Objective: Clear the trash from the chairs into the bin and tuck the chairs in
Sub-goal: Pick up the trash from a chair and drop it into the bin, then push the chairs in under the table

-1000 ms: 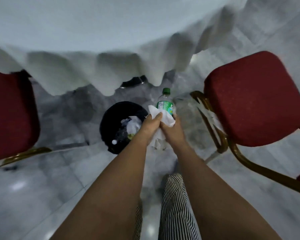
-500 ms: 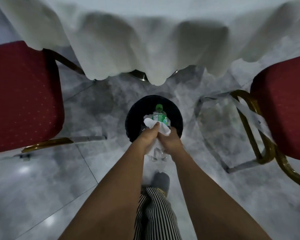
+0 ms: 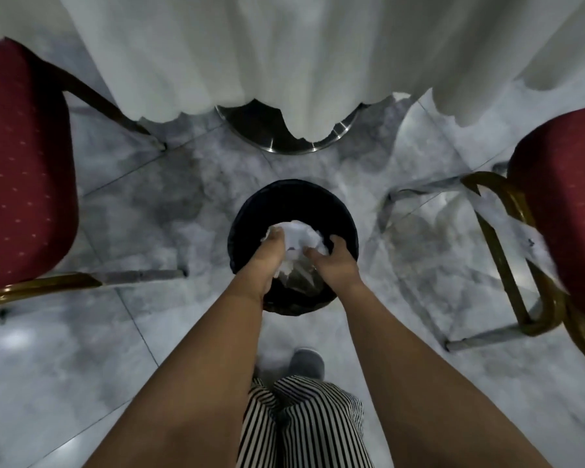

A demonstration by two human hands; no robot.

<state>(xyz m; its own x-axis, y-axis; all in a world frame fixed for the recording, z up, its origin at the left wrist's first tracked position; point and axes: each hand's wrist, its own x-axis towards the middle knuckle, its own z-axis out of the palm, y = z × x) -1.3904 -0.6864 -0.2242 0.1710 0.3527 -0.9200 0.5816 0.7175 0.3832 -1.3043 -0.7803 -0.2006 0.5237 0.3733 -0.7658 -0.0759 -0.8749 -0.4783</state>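
My two hands hang over the black round bin (image 3: 321,197) on the floor. My left hand (image 3: 265,261) pinches a crumpled white paper (image 3: 298,236) above the bin's opening. My right hand (image 3: 336,265) is beside the paper with its fingers spread and nothing gripped in them. A clear plastic bottle body (image 3: 298,276) shows below the paper inside the bin, partly hidden by both hands. A red padded chair (image 3: 24,163) with a gold frame stands at the left. Another red chair (image 3: 564,211) stands at the right; both seats show no trash.
A white tablecloth (image 3: 284,55) hangs down in folds just beyond the bin, with the table's round metal base (image 3: 277,143) under it. The chairs' gold legs (image 3: 517,265) stick out towards the bin on both sides. My striped trouser leg (image 3: 301,420) and shoe are below.
Both hands moved forward and down over the bin. The green-capped bottle has left my right hand and dropped into the bin, and that hand's fingers have spread. The view tilted further down.
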